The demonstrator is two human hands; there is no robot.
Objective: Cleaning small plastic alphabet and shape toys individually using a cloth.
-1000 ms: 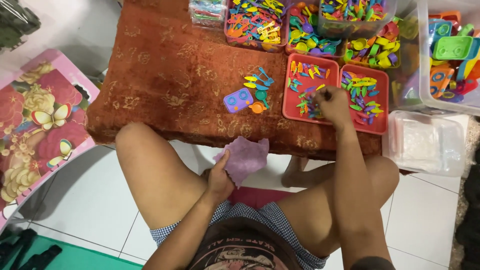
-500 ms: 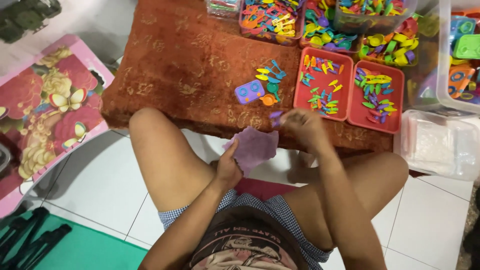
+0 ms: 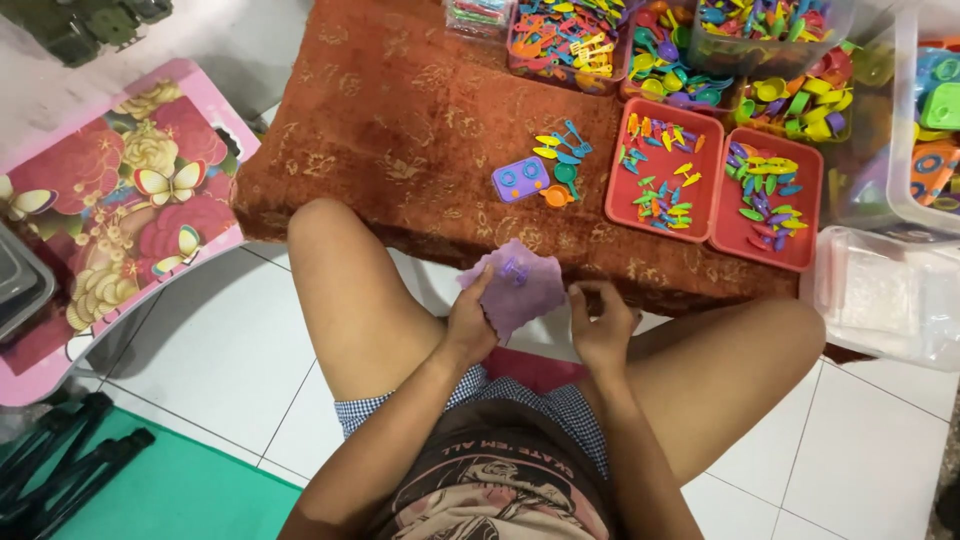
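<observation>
White floor tiles (image 3: 230,350) and a low table draped in a rust-orange patterned cloth (image 3: 400,130) frame the seated person's bare knees. Between the knees, just off the table's near edge, the left hand (image 3: 472,325) pinches a soft, wrinkled square of purple cloth (image 3: 522,285) by its lower left edge, thumb on top. A small purple plastic piece (image 3: 516,270) rests on the cloth's middle. The right hand (image 3: 601,325) touches the cloth's right edge with curled fingers; whether it grips anything I cannot tell. On the table beyond lie a purple toy stove plate (image 3: 519,179) with small yellow, blue and orange utensils (image 3: 560,165) beside it, then two red rectangular trays (image 3: 712,232) of tiny coloured pieces. Clear plastic boxes (image 3: 880,290) stand to the right, and a pink floral board (image 3: 120,200) lies well apart at left.
</observation>
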